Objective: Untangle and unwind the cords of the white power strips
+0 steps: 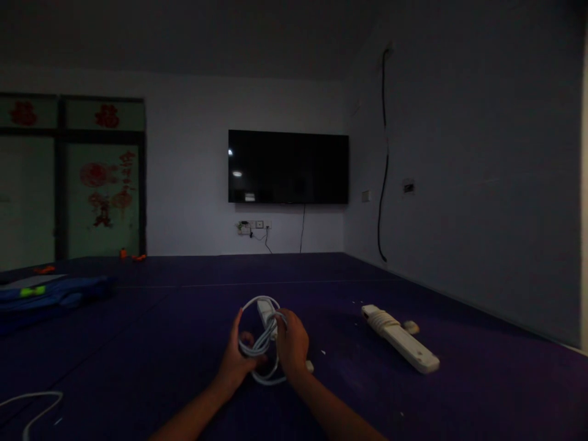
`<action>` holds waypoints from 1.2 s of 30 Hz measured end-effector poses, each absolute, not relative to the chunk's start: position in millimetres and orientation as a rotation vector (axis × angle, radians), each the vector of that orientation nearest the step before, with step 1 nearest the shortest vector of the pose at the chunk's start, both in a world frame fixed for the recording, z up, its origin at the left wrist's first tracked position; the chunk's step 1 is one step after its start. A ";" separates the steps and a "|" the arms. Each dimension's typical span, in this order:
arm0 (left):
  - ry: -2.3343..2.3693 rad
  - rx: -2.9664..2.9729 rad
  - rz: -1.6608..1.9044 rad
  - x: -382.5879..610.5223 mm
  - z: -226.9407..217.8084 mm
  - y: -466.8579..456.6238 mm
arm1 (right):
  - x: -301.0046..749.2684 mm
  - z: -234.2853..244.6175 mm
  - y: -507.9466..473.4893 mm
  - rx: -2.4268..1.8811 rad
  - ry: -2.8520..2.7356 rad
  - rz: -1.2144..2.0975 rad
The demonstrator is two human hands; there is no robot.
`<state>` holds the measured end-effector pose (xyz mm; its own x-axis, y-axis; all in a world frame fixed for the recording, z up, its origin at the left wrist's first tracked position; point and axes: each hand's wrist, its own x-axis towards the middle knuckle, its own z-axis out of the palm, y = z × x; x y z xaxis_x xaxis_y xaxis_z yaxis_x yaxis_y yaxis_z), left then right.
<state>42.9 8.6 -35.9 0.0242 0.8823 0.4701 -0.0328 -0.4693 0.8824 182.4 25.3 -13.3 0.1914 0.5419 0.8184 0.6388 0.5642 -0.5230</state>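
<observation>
Both my hands meet low in the middle of the view over a dark purple floor mat. My left hand grips loops of a white cable. My right hand is closed over the white power strip that the cable belongs to. The cable coils around the strip between my hands, and one loop hangs below them.
A second white power strip with its cable wound round it lies on the mat to the right. Another white cable lies at the lower left. A blue bundle sits at the left. A dark TV hangs on the far wall.
</observation>
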 end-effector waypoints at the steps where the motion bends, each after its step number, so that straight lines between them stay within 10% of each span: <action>1: 0.888 1.565 1.541 43.7 -36.5 8.8 | 183.3 -12.7 26.4 -1.108 -1.431 -0.093; 36: 1.085 1.779 1.502 78.6 -18.8 -43.1 | 237.3 -51.9 106.5 -1.048 -1.299 0.558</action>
